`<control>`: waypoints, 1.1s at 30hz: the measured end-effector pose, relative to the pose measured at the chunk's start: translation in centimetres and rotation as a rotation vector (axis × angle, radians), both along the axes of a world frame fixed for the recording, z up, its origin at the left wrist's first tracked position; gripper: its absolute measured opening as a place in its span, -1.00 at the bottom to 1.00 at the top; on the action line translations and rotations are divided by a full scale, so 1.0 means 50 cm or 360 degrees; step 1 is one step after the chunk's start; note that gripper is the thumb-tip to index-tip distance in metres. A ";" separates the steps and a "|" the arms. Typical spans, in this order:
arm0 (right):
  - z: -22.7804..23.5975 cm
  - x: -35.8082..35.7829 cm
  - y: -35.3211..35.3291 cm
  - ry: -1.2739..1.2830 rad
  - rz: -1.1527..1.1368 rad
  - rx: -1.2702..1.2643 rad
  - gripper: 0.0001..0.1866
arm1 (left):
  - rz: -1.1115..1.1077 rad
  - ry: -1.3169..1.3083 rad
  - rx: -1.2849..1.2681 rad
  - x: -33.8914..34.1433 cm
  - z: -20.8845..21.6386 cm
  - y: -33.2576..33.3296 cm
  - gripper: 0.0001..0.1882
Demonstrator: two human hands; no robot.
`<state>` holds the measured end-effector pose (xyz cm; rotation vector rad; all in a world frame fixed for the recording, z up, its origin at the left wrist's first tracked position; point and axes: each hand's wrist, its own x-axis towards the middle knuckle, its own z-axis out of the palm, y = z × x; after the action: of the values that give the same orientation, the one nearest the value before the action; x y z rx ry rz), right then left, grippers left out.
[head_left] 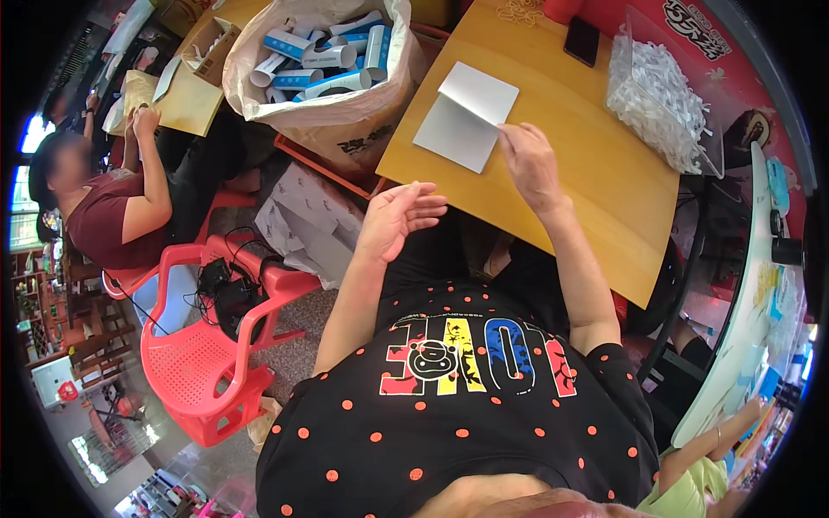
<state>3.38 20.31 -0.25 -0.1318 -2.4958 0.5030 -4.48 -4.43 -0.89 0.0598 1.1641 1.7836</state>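
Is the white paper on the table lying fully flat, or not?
Not fully flat: across the paper runs a raised edge, or fold, ending at the right hand.

Yellow wooden table (pixel 596 198), creased white paper (pixel 466 142), dark phone (pixel 581 41), clear tub (pixel 713 157) of white pieces (pixel 658 95), apparently rubber bands (pixel 521 10)

Daylight blazes through the window (pixel 24 207) at the far left edge, and below it come crowded wooden shelves (pixel 86 298)! Up in the upper left, a yellowish worktable (pixel 186 108); swing down and there's a red plastic chair (pixel 186 363), armrests and all, on speckled grey floor (pixel 289 354). Across the upper right, a bold red wall (pixel 734 73) behind a honey-coloured wooden table (pixel 587 112)! And along the right edge, a long pale tabletop (pixel 756 276), bowed by the lens.
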 end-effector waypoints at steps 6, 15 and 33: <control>0.118 0.107 -0.056 0.0086 0.0412 0.0162 -0.87 | 0.0180 -0.0634 0.0838 -0.016 0.020 0.065 -0.38; 0.091 0.201 -0.075 -0.0297 0.0095 -0.1614 -0.92 | 0.0109 0.0041 0.0333 0.023 0.004 0.062 -0.70; 0.021 0.172 -0.058 0.0221 0.0010 -0.2134 -0.91 | 0.0229 0.1910 -0.0262 0.065 0.082 0.053 -0.66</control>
<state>11.98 17.40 0.79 -0.5561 -1.6164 1.9875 -1.22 -1.76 3.22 1.0865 2.1622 1.7417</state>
